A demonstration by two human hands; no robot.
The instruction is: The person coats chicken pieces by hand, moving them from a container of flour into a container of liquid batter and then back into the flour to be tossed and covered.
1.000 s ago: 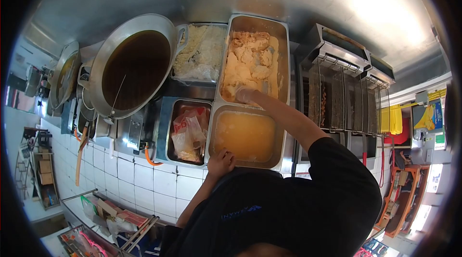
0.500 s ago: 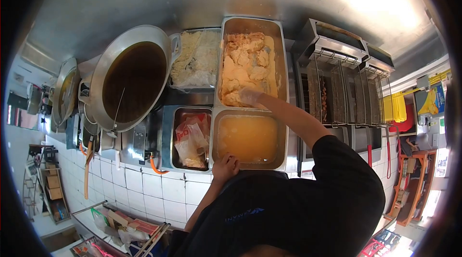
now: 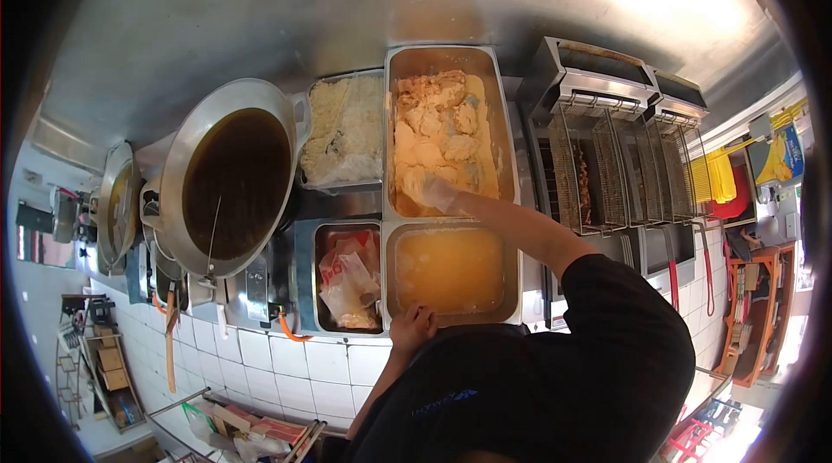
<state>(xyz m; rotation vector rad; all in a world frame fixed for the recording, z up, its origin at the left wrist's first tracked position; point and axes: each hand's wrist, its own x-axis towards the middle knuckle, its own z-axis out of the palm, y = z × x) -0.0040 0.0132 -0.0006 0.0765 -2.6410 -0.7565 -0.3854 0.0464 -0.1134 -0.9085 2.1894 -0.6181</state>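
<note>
My right hand (image 3: 431, 191), in what looks like a clear glove, is down among the breaded meat pieces (image 3: 451, 148) in the upper metal pan (image 3: 505, 142). Those pieces lie in pale orange flour. The hand's fingers blend with the coating, so their grip does not show. Below is the lower metal pan (image 3: 511, 285), which holds a cloudy orange-yellow liquid (image 3: 449, 268). My left hand (image 3: 414, 327) has its fingers curled over that pan's near left rim.
To the left stands a large wok (image 3: 178, 160) of dark oil, with a ladle or skimmer handle. A plastic-covered tray of pale crumbs (image 3: 342, 121) and a pan with plastic bags (image 3: 348, 277) adjoin the pans. Fryer baskets (image 3: 620, 168) stand at the right.
My right hand has shifted left within the upper pan, over the flour near its lower left. My left hand stays at the rim. The whole view has moved slightly down.
</note>
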